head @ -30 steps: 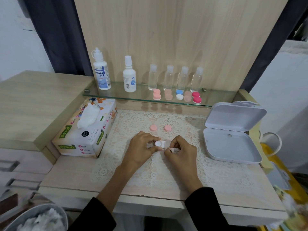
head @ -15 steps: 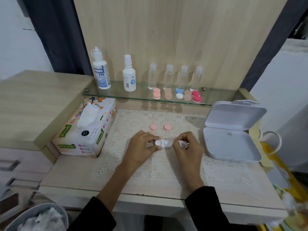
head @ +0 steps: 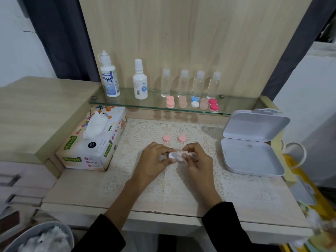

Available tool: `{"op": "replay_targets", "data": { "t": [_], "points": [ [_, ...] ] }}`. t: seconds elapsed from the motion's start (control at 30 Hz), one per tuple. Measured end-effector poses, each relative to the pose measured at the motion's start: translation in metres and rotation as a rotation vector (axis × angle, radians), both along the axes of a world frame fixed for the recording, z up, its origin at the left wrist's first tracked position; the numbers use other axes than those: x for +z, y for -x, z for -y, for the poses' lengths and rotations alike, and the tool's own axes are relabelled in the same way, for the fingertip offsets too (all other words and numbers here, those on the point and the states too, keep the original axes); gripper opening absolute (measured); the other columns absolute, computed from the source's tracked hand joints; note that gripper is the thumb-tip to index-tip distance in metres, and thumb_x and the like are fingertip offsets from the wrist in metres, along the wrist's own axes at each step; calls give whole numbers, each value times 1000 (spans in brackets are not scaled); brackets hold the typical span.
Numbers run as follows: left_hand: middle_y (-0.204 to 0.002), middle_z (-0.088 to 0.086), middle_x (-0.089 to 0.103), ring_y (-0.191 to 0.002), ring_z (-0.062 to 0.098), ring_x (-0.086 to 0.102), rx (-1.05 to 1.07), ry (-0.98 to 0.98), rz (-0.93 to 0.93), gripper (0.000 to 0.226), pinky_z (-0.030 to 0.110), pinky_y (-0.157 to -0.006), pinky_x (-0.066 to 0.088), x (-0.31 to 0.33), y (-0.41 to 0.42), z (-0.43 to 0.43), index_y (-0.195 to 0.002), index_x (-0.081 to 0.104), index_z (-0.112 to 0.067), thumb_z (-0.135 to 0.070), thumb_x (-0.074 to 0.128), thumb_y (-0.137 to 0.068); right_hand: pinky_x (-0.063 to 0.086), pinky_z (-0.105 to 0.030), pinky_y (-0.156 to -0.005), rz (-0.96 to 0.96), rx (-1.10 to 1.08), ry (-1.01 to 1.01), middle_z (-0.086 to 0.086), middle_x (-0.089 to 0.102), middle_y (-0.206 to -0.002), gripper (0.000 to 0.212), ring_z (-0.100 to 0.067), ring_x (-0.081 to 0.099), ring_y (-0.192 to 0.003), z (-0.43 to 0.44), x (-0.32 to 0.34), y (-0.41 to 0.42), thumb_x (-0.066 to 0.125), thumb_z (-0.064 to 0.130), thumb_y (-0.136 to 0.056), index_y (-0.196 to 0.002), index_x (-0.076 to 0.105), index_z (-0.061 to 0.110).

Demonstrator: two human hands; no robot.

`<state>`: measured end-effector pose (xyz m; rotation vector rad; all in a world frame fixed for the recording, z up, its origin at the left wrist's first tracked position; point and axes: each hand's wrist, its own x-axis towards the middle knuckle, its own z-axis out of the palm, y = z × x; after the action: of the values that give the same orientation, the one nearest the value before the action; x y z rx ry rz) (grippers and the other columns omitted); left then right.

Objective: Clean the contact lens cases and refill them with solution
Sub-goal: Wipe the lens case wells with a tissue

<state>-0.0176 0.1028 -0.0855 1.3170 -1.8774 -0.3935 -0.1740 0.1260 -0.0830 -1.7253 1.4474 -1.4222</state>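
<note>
Over the lace mat, my left hand (head: 154, 159) pinches a white contact lens case (head: 172, 155) by its left end. My right hand (head: 197, 159) pinches a small wad of tissue (head: 182, 155) and presses it onto the case's right well. Two pink caps (head: 166, 138) (head: 182, 138) lie on the mat just behind my hands. On the glass shelf (head: 127, 103) stand two white solution bottles (head: 109, 75) (head: 140, 80), several small clear bottles (head: 183, 82) and several closed lens cases (head: 195, 101) in pink, beige, blue-white and red.
A tissue box (head: 94, 144) sits left of the mat. An open white plastic box (head: 252, 142) lies at the right. A bin with used tissues (head: 40, 239) is at the bottom left. A yellow bag (head: 300, 180) hangs off the right edge.
My right hand had drawn away to the right with the tissue; it has now come back and presses the tissue onto the case. My left hand keeps its hold on the case.
</note>
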Motion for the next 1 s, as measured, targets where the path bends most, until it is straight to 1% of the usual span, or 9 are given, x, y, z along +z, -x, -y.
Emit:
{"op": "replay_targets", "data": {
  "t": [0.07, 0.13, 0.27, 0.47, 0.53, 0.63, 0.73, 0.87, 1.0],
  "points": [
    [-88, -7, 71, -85, 10, 53, 3, 10, 2, 34, 17, -75, 40, 1, 0, 0, -103, 74, -18, -27, 82, -71, 49, -29, -75, -50, 2, 83, 12, 65, -94, 18, -7, 61, -89, -2, 0, -1, 60, 10, -87, -98, 60, 25],
    [-86, -7, 70, -84, 10, 53, 4, 11, -4, 31, 16, -74, 40, 2, 0, -1, -101, 74, -16, -24, 82, -71, 48, -24, -70, -197, -2, 160, 10, 63, -94, 15, -4, 58, -85, -4, -2, -4, 65, 16, -90, -102, 60, 24],
    [-84, -10, 70, -81, 10, 54, -15, 32, 17, 29, 18, -72, 41, 1, -1, -2, -97, 74, -23, -10, 77, -72, 48, -31, -57, -451, 12, 247, 7, 63, -84, 20, -9, 53, -76, -4, -6, -14, 69, 10, -78, -94, 64, 20],
    [-90, -10, 71, -85, 8, 53, -8, 9, 1, 31, 20, -75, 41, -1, -2, 0, -102, 74, -21, -28, 81, -72, 38, -15, -65, -193, -83, 187, 10, 57, -84, 20, -4, 53, -78, 0, -4, -5, 64, 6, -82, -95, 64, 20],
    [-90, -8, 71, -85, 11, 53, -14, 7, -9, 34, 24, -75, 43, -2, -1, 1, -103, 74, -21, -24, 82, -70, 38, -18, -72, -123, -145, 175, 8, 57, -91, 20, -9, 54, -88, 1, -3, -1, 57, 11, -84, -102, 66, 17],
    [-89, -6, 71, -83, 13, 54, -20, 23, -6, 34, 28, -74, 45, -3, -1, 1, -101, 74, -17, -22, 83, -69, 39, -26, -80, -209, -97, 174, 9, 62, -96, 22, -9, 52, -93, 4, -4, -3, 55, 11, -87, -104, 65, 19],
    [-90, -8, 71, -84, 11, 53, -19, 34, 10, 32, 23, -74, 43, -3, -1, 1, -101, 74, -19, -26, 82, -70, 38, -22, -71, -307, -40, 157, 9, 63, -84, 29, -5, 51, -79, 7, -8, -8, 61, -3, -82, -97, 63, 21],
    [-92, -9, 71, -86, 10, 52, -13, 17, 18, 33, 23, -76, 41, -3, 0, 1, -104, 73, -21, -25, 80, -72, 34, -11, -65, -245, -110, 113, 6, 61, -76, 27, -13, 52, -75, 7, -6, -5, 59, -8, -79, -93, 67, 14],
    [-90, -8, 72, -84, 12, 52, -5, 20, 18, 33, 23, -74, 41, -3, -1, 1, -103, 74, -21, -23, 81, -70, 42, -25, -64, -200, -180, 42, 3, 65, -76, 24, -16, 55, -76, 7, -6, -4, 60, -6, -77, -87, 68, 14]
  ]
}}
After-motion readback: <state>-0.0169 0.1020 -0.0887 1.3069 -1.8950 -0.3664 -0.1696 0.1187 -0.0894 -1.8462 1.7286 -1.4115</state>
